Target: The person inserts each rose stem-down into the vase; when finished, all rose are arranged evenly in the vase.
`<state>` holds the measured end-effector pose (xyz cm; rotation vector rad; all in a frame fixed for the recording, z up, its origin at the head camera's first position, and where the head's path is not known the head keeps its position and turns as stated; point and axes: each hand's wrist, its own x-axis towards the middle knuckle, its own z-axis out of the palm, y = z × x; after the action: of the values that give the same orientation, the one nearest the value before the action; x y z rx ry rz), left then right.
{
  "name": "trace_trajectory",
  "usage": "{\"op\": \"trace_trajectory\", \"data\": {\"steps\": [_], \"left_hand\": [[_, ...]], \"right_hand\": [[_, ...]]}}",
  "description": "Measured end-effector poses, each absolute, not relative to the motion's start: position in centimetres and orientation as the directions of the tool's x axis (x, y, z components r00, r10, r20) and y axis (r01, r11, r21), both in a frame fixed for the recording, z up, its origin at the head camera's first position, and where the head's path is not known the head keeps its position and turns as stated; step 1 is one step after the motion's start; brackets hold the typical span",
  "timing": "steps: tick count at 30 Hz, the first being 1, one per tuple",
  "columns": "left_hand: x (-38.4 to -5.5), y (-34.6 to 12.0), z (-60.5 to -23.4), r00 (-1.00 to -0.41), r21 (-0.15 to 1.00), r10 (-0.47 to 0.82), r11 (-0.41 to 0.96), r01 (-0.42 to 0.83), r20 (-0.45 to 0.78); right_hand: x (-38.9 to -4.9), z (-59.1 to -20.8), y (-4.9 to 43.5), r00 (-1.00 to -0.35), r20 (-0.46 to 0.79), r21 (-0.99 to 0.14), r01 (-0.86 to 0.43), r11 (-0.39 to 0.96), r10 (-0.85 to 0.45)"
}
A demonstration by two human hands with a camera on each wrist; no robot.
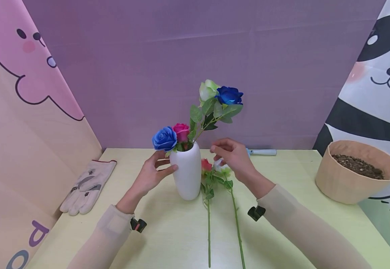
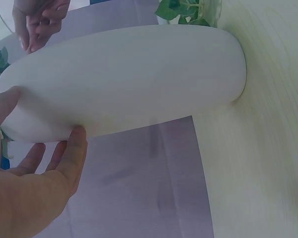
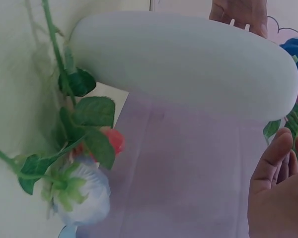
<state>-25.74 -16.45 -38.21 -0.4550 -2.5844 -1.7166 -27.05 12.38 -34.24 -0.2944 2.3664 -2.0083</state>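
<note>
Behind the far edge of the pale table (image 1: 168, 239), a purple backdrop (image 1: 141, 82) is hung. At the right edge, towards the far right corner, a brown planter (image 1: 343, 183) filled with dark soil is set, presumably to be out of the way of both arms. The white vase (image 1: 187, 175) is stood on its base between the table's middle and the far edge, seemingly so that it can be reached from either side.

Just beside the vase, a red rose (image 1: 206, 165) and a white rose (image 1: 220, 166) are laid loose, blossoms towards the far edge and stems pointed at the near edge, probably for easy reach. By the left edge a pale glove (image 1: 89, 185) is laid flat (whether a pair is stacked cannot be told).

The vase's upper part is gripped by the left hand (image 1: 152, 172), thumb and fingers on its wall, apparently to steady it. By the mouth the right hand (image 1: 235, 157) is held with fingers loosely bent; nothing is seen between them. At the far edge a light blue handle (image 1: 263, 152) is partly hidden.

The vase's long axis is kept near upright, mouth upwards. Inside, a light blue rose (image 1: 164, 139) is leaned leftwards beside a pink rose (image 1: 181, 132); a dark blue rose (image 1: 229, 95) and a pale green rose (image 1: 208, 90) are angled up and rightwards.
</note>
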Motion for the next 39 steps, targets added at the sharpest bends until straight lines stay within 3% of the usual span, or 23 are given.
{"op": "trace_trajectory", "data": {"steps": [20,39], "left_hand": [[-25.7,-16.5,-38.1,-0.962,0.902,0.228,0.369,0.227,0.149],[-25.9,-16.6,-38.1,-0.965,0.907,0.23,0.364,0.209,0.13]], "right_hand": [[-26.0,-36.4,16.4,-0.984,0.011,-0.959,-0.061,0.276,-0.179],[-25.5,-41.7,18.8,-0.971,-0.126,-0.925,0.041,0.379,-0.202]]}}
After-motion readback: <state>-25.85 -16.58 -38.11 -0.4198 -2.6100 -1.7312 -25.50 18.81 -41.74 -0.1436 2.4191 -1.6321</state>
